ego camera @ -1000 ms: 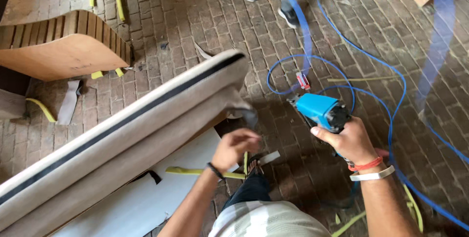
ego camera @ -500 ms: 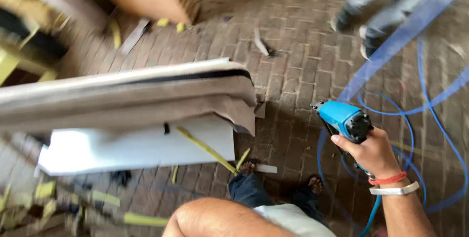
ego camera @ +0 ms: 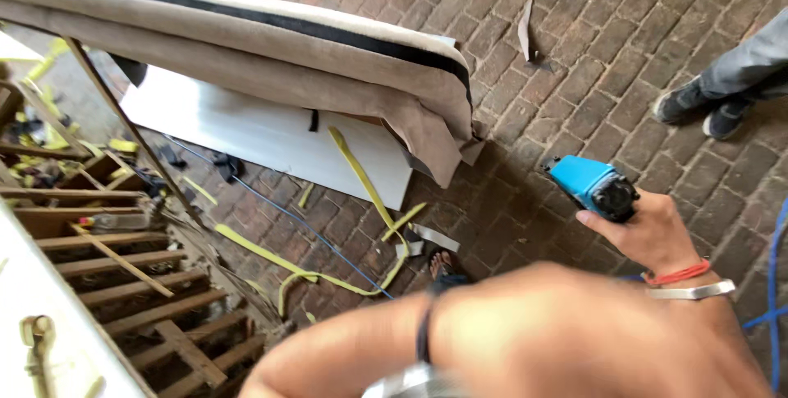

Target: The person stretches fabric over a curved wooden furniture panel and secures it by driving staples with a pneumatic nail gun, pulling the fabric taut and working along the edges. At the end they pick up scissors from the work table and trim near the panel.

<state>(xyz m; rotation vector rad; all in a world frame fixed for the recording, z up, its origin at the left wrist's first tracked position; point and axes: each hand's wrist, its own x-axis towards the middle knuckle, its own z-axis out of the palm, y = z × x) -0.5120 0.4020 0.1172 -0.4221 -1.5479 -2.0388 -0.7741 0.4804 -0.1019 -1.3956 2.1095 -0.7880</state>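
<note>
Since the earlier frame the view has been swung left, so that the padded panel [ego camera: 246, 45] is now seen running from the top left corner down towards the middle, and a wooden frame [ego camera: 123, 283] at the lower left has been brought into sight. The stapler [ego camera: 593, 187] has been kept at the right, and the person's feet [ego camera: 698, 111] have been shifted to the right edge, where the legs are cut off.

The right hand [ego camera: 652, 238] is clamped on the blue stapler, whose grip is hidden in the palm; only the blue body and dark end can be made out. A red band [ego camera: 680, 273] and a pale bracelet [ego camera: 688, 290] are worn on that wrist. The left hand is hard to make out: a blurred forearm [ego camera: 509, 340] is spread across the bottom edge with a dark band on it, and whether that hand is open or closed cannot be told.

A brown fabric flap [ego camera: 427, 139] is hung from the panel's end, above a white board [ego camera: 271, 139] partly covered by the panel. Yellow strips [ego camera: 361, 176] are scattered over the board and the brick floor [ego camera: 574, 37]. A blue hose [ego camera: 771, 283] is cut off at the right edge. A sandalled foot [ego camera: 443, 265] is partly hidden behind the forearm.
</note>
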